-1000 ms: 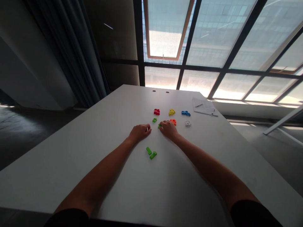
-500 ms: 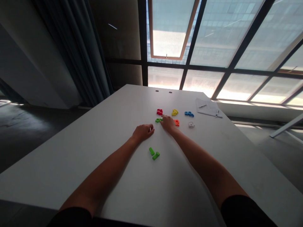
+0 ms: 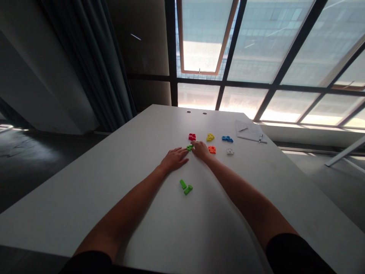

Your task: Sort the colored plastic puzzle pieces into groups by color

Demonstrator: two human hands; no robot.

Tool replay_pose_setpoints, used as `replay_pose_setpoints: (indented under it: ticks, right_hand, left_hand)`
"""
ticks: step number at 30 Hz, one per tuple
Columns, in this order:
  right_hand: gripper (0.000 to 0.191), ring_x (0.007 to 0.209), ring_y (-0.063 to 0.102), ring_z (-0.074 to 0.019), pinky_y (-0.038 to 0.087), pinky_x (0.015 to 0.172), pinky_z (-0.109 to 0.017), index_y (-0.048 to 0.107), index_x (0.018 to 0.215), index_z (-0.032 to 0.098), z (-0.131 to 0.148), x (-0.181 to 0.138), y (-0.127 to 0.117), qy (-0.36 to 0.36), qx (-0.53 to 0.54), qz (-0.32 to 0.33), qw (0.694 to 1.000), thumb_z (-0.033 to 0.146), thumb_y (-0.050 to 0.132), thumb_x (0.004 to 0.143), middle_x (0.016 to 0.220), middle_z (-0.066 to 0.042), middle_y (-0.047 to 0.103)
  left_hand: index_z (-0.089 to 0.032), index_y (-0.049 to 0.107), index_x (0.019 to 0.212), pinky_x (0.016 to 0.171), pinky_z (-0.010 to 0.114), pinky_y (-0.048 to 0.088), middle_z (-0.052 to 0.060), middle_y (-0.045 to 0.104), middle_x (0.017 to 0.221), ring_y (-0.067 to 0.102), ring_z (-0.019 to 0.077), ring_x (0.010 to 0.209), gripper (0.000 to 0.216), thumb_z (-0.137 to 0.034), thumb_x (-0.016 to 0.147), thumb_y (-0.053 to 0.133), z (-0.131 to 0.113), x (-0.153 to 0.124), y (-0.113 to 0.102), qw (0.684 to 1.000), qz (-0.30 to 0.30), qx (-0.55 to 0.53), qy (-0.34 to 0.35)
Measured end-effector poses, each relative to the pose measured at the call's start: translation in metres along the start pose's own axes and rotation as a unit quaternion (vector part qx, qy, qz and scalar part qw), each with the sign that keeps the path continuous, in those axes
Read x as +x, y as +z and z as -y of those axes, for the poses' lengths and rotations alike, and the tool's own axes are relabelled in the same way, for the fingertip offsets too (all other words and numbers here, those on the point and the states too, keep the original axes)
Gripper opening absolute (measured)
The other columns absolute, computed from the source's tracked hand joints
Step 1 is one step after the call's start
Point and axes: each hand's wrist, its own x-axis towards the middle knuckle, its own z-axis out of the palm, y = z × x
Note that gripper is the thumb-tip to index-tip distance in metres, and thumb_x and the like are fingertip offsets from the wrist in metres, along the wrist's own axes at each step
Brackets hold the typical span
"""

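Note:
Both my hands rest on a white table around a small green block cluster. My left hand lies flat with its fingers stretched toward the cluster, the fingertips touching its left side. My right hand is curled, its fingertips pinched against the cluster's right side. Two more green blocks lie loose on the table nearer to me, between my forearms. An orange piece sits just right of my right hand.
Beyond my hands lie a red piece, a yellow piece, a blue piece and a white piece. Papers with a pen lie at the far right corner. Big windows and a dark curtain stand behind the table.
My left hand has opened from a loose curl and slid forward to the green cluster. My right hand moved the green piece up and left to join the other green block.

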Motion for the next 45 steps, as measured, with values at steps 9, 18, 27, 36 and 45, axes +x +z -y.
replay_pose_setpoints:
  ticks: [9,18,27,36,45]
  right_hand:
    - [0.034,0.135,0.077,-0.0299,0.055,0.117,-0.032,0.084,0.144,0.017,-0.001,-0.003,0.003,-0.018,-0.014,-0.007,1.0,0.016,0.071,0.113,0.145,-0.017,0.084]
    - [0.027,0.133,0.077,-0.0305,0.055,0.112,-0.032,0.087,0.137,0.017,-0.002,-0.003,0.005,-0.027,-0.009,-0.009,1.0,0.017,0.074,0.114,0.144,-0.02,0.083]
    - [0.029,0.132,0.077,-0.03,0.056,0.116,-0.035,0.086,0.139,0.018,-0.009,-0.002,0.009,-0.046,-0.002,-0.01,0.999,0.018,0.074,0.113,0.144,-0.018,0.083]
    - [0.032,0.132,0.076,-0.0311,0.057,0.115,-0.036,0.086,0.141,0.018,-0.009,-0.002,0.006,-0.046,-0.003,-0.013,0.999,0.015,0.076,0.111,0.147,-0.019,0.082]
    - [0.025,0.119,0.079,-0.0296,0.062,0.112,-0.045,0.087,0.13,0.02,-0.01,-0.059,0.005,-0.168,0.106,-0.094,0.976,0.011,0.08,0.107,0.13,-0.015,0.085]
  left_hand:
    - [-0.027,0.069,0.169,0.145,0.056,0.041,0.009,0.064,0.18,0.051,0.034,0.174,0.059,-0.052,0.117,0.056,0.005,0.001,0.004,1.0,-0.008,0.005,0.011]
    - [-0.03,0.078,0.155,0.144,0.056,0.044,0.004,0.066,0.179,0.053,0.0332,0.173,0.048,-0.05,0.116,0.059,0.013,0.001,0.008,0.999,-0.024,-0.016,0.026]
    - [-0.028,0.078,0.153,0.145,0.054,0.044,0.006,0.067,0.178,0.053,0.033,0.173,0.047,-0.05,0.116,0.059,0.016,0.002,0.01,0.999,-0.024,-0.024,0.027]
    - [-0.029,0.08,0.149,0.144,0.053,0.045,0.008,0.072,0.172,0.058,0.0321,0.169,0.042,-0.045,0.113,0.066,0.016,0.002,0.013,0.998,-0.042,-0.031,0.024]
    - [-0.024,0.076,0.127,0.123,0.05,0.059,0.015,0.081,0.143,0.075,0.0338,0.136,0.025,-0.037,0.107,0.071,0.005,-0.001,0.004,0.997,-0.075,-0.035,-0.004]
